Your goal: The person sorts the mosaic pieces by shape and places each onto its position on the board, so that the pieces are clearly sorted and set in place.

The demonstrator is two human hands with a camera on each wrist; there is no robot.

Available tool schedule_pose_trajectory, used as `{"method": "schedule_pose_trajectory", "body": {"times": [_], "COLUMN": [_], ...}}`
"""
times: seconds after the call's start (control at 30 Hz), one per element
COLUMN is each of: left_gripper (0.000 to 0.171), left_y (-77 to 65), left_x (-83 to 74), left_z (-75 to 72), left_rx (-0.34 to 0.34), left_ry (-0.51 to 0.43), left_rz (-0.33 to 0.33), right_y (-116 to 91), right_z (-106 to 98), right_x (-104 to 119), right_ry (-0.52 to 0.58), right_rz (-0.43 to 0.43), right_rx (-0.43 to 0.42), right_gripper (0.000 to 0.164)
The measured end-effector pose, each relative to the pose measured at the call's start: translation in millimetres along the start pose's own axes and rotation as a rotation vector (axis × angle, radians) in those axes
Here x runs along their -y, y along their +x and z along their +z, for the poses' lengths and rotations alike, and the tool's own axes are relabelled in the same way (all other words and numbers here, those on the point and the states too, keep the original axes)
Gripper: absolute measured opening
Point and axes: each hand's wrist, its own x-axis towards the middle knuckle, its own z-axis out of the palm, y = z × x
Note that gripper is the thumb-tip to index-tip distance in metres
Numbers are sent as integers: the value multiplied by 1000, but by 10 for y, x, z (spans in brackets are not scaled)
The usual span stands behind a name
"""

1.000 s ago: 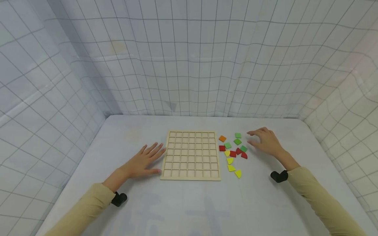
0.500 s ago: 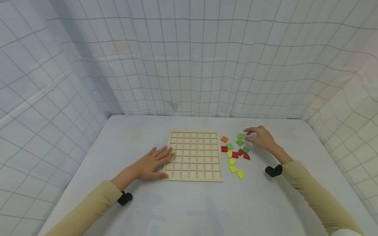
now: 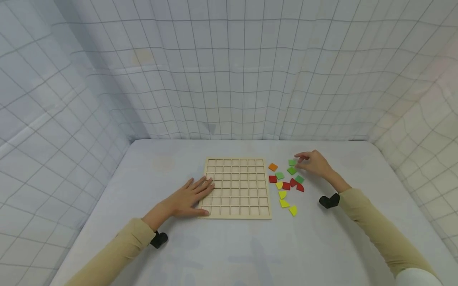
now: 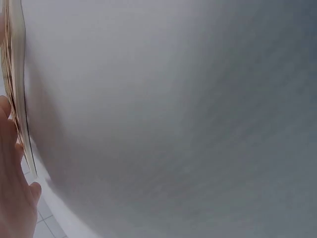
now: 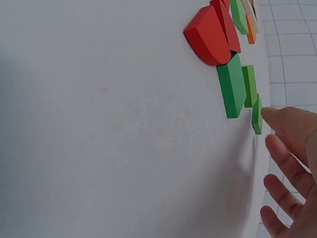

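Note:
A pale wooden grid board [image 3: 237,190] lies flat on the table. My left hand [image 3: 187,198] rests on its left edge, fingers spread and straight; in the left wrist view this hand [image 4: 15,183] shows beside the board's edge [image 4: 19,74]. My right hand [image 3: 315,163] is at a light green square tile [image 3: 292,162], thumb and forefinger apart around it. In the right wrist view, the thumb tip of the right hand [image 5: 297,153] overlaps the green tile [image 5: 257,116]; contact is unclear. A brighter green tile [image 3: 292,171] lies just in front.
Right of the board lie an orange tile [image 3: 273,167], another light green tile [image 3: 280,175], a darker green tile [image 3: 299,179], several red pieces [image 3: 286,186] and several yellow rounded pieces [image 3: 282,194]. A gridded white curtain [image 3: 236,79] stands behind the table.
My right hand has moved left to the light green tile, its thumb and forefinger coming around it. The left hand has slid right from beside the board onto its edge.

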Motion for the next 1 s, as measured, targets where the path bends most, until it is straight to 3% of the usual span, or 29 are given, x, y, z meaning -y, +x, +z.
{"method": "schedule_pose_trajectory", "body": {"times": [0.27,0.77,1.0], "left_gripper": [99,100,83], "left_y": [-9,-24,-10], "left_x": [-14,10,45], "left_z": [-8,20,-20], "left_rx": [41,28,30], "left_ry": [-16,-36,-32], "left_rz": [1,17,-8], "right_y": [44,45,49], "right_z": [-14,21,59], "right_x": [1,-3,-61], "right_ry": [-7,-24,-31], "right_rz": [-4,-45,-8], "right_rx": [18,48,57], "right_gripper": [36,31,33]}}
